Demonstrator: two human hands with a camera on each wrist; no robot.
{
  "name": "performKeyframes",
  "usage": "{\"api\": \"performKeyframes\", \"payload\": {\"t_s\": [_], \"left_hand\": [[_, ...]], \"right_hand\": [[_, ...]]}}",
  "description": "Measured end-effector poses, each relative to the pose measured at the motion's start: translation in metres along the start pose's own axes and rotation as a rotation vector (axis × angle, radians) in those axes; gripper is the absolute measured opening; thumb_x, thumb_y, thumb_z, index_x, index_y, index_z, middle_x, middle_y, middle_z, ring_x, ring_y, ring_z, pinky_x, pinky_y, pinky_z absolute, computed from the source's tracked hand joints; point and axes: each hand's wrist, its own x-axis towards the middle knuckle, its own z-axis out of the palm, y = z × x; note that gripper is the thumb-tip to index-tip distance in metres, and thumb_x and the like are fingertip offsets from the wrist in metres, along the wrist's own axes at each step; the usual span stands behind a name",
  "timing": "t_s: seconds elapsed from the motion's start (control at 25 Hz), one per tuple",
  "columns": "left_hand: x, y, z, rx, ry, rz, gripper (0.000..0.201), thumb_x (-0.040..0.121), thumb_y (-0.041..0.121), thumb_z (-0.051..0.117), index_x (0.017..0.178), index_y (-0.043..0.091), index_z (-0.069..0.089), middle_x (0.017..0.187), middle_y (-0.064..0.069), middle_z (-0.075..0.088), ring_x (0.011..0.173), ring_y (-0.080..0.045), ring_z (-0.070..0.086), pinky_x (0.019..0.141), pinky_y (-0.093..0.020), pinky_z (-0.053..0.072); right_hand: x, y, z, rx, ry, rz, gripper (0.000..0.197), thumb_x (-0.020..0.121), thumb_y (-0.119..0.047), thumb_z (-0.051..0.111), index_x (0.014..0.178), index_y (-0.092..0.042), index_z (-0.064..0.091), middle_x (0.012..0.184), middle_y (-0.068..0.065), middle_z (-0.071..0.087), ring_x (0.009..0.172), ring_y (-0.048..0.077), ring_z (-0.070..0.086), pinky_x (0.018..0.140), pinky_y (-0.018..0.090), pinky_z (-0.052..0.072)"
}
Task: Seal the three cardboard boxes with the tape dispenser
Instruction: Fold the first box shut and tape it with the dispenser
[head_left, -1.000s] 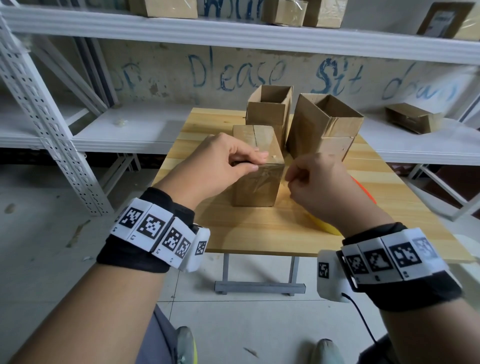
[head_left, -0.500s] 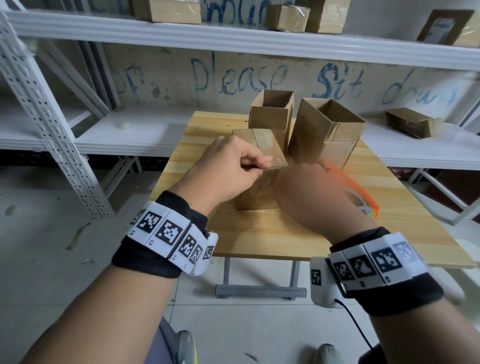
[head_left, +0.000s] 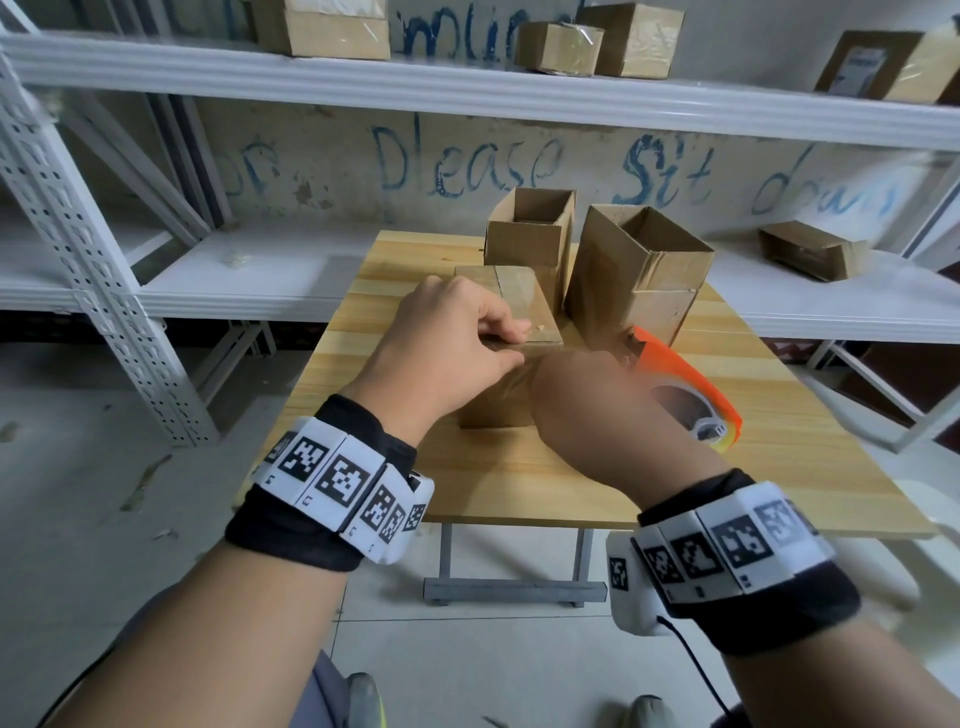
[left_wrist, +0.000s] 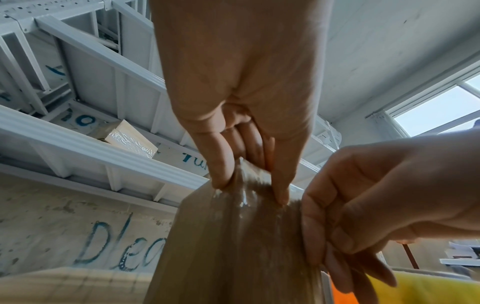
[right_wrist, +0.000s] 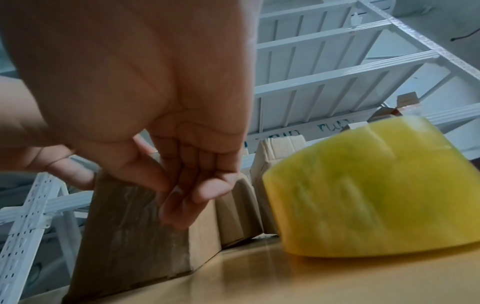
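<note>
Nearest on the desk (head_left: 519, 483), the closed box (head_left: 524, 301), light and stiff, has its taped front edge pinched by the left hand (head_left: 452, 332) while the right hand's (head_left: 587, 400) relaxed fingers (right_wrist: 182, 205) smooth slippery tape beside the tape dispenser (head_left: 691, 384); behind, two open boxes (head_left: 530, 228) look empty.

Head cam: high, angled forward-down over the worktop (head_left: 519, 483). Both wrist cams: very close, low, tilted up past the fingers (left_wrist: 221, 164). All three share the closed box (head_left: 524, 306) front.
</note>
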Motion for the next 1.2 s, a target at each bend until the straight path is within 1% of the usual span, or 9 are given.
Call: {"api": "performKeyframes", "payload": {"t_s": [0.28,0.4,0.52,0.64,0.76,0.84,0.96,1.08,1.2], "left_hand": [[0.000,0.001,-0.007,-0.025,-0.032,-0.041,0.018,0.070,0.028,0.092,0.083,0.025,0.081,0.098,0.012,0.079,0.093,0.005,0.071,0.089,-0.022,0.058],[0.001,0.004,-0.005,-0.024,-0.026,-0.033,0.015,0.071,0.023,0.092,0.080,0.021,0.081,0.096,0.011,0.079,0.090,0.005,0.071,0.088,-0.021,0.059],[0.001,0.004,-0.007,-0.014,-0.050,-0.010,0.012,0.075,0.020,0.089,0.084,0.020,0.081,0.100,0.010,0.079,0.095,0.005,0.071,0.092,-0.021,0.057],[0.001,-0.004,-0.012,-0.091,-0.140,-0.038,0.015,0.080,0.013,0.084,0.093,0.021,0.081,0.107,0.016,0.076,0.102,0.009,0.068,0.101,-0.023,0.052],[0.001,-0.013,-0.017,-0.168,-0.254,-0.067,0.030,0.085,0.000,0.076,0.103,0.024,0.079,0.115,0.023,0.072,0.111,0.014,0.062,0.107,-0.017,0.044],[0.001,-0.017,-0.019,-0.218,-0.299,-0.073,0.039,0.087,-0.008,0.071,0.108,0.023,0.078,0.118,0.023,0.070,0.116,0.015,0.058,0.108,-0.012,0.040],[0.002,-0.020,-0.020,-0.243,-0.320,-0.058,0.042,0.087,-0.011,0.069,0.109,0.024,0.077,0.119,0.023,0.069,0.117,0.014,0.058,0.106,-0.009,0.040],[0.005,-0.021,-0.021,-0.267,-0.349,-0.054,0.043,0.088,-0.010,0.068,0.109,0.026,0.077,0.120,0.022,0.070,0.118,0.012,0.058,0.109,-0.015,0.041],[0.004,-0.019,-0.023,-0.263,-0.334,-0.060,0.041,0.088,-0.009,0.069,0.111,0.024,0.078,0.119,0.024,0.069,0.117,0.014,0.058,0.108,-0.011,0.039]], "right_hand": [[-0.001,0.004,0.000,0.028,-0.010,-0.005,0.012,0.085,-0.014,0.048,0.084,-0.016,0.060,0.080,0.003,0.061,0.070,0.022,0.058,0.065,0.040,0.055],[-0.006,0.004,-0.001,0.020,0.036,-0.015,0.016,0.085,-0.016,0.047,0.080,-0.017,0.061,0.074,0.002,0.061,0.065,0.022,0.058,0.061,0.041,0.055],[-0.005,0.006,-0.006,-0.018,0.084,0.069,0.015,0.087,-0.017,0.048,0.080,-0.015,0.062,0.072,0.002,0.061,0.061,0.022,0.059,0.058,0.037,0.056],[-0.006,0.000,-0.007,0.023,0.001,0.011,0.014,0.087,-0.015,0.048,0.086,-0.016,0.062,0.078,0.002,0.062,0.066,0.021,0.061,0.061,0.037,0.057],[-0.007,-0.007,-0.003,0.019,-0.025,-0.035,0.014,0.085,-0.014,0.047,0.092,-0.015,0.058,0.081,0.003,0.061,0.068,0.023,0.059,0.062,0.039,0.055],[-0.005,-0.008,-0.004,0.027,-0.008,-0.036,0.011,0.085,-0.014,0.045,0.083,-0.015,0.056,0.075,0.003,0.058,0.064,0.022,0.057,0.058,0.038,0.053],[-0.007,-0.007,-0.010,0.029,-0.040,-0.042,0.030,0.091,-0.013,0.047,0.065,-0.026,0.042,0.064,-0.004,0.049,0.056,0.013,0.050,0.052,0.025,0.040],[-0.010,-0.008,-0.014,-0.006,-0.025,0.050,0.024,0.093,-0.016,0.049,0.070,-0.023,0.049,0.068,-0.001,0.054,0.059,0.015,0.055,0.055,0.026,0.048],[-0.011,-0.009,-0.013,-0.054,0.059,0.202,0.014,0.090,-0.017,0.050,0.077,-0.014,0.057,0.070,0.002,0.057,0.060,0.019,0.059,0.057,0.031,0.055]]}}
